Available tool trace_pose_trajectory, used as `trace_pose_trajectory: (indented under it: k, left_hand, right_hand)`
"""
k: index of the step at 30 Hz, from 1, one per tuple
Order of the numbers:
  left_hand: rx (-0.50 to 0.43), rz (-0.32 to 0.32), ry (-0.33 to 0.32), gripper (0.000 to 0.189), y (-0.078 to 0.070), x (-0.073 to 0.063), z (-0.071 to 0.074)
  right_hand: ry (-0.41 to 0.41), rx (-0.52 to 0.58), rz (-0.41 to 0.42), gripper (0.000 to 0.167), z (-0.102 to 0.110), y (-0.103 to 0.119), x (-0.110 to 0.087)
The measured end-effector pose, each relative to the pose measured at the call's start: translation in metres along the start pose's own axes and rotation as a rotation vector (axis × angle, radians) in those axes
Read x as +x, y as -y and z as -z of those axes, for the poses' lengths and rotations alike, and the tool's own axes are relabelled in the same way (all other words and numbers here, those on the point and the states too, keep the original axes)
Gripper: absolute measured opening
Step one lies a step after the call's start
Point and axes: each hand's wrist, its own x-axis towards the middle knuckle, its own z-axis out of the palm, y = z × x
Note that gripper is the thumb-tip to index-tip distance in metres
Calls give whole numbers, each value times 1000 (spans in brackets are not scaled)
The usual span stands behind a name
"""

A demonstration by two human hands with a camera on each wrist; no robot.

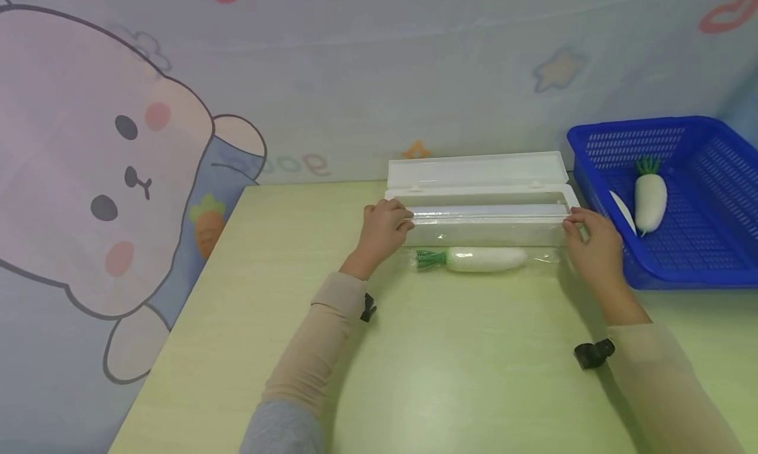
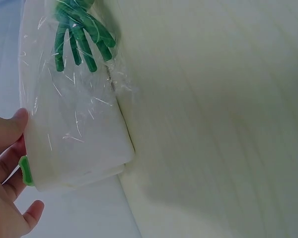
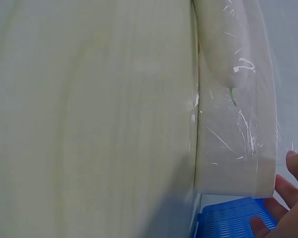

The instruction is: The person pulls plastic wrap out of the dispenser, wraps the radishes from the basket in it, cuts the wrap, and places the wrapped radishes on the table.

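A white cling film box (image 1: pixel 474 233) with its lid raised stands at the back of the table, a roll of cling film (image 1: pixel 491 210) lying along it. Clear film runs down over the box front and around a white radish (image 1: pixel 485 259), which lies in front with its green leaf end to the left. At the box's left end my left hand (image 1: pixel 385 230) pinches the film along the top front edge, near a small green tab (image 2: pixel 26 171). My right hand (image 1: pixel 594 247) holds the film at the right end with thumb and forefinger.
On the right stands a blue plastic basket (image 1: pixel 645 273), close beside the box. Inside it lie another white radish (image 1: pixel 650 202) and a white blade-shaped piece (image 1: pixel 623 212). A cartoon-printed cloth (image 1: pixel 355 79) hangs behind the pale table (image 1: pixel 444 375).
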Motion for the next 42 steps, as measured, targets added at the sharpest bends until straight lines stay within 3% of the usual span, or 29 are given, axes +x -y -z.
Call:
trace_pose_trajectory:
  k: [12,19,24,34,42]
  left_hand:
    - [29,32,-27,16,-1,0,-4]
    - [31,-18,-100,10,0,-6,-6]
    - [-25,-55,-111,8,-1,-13,-2]
    - [-125,-41,-48,7,-12,-34,14]
    - [-206,-59,-17,6,-19,-61,22]
  right_hand:
    - [159,21,-82,15,10,-1,-6]
    - [233,36,-73,15,16,-5,-8]
    - [217,32,-24,17,20,-3,-12]
    - [266,13,-51,29,33,-2,-27]
    - [251,100,55,20,44,-3,-47]
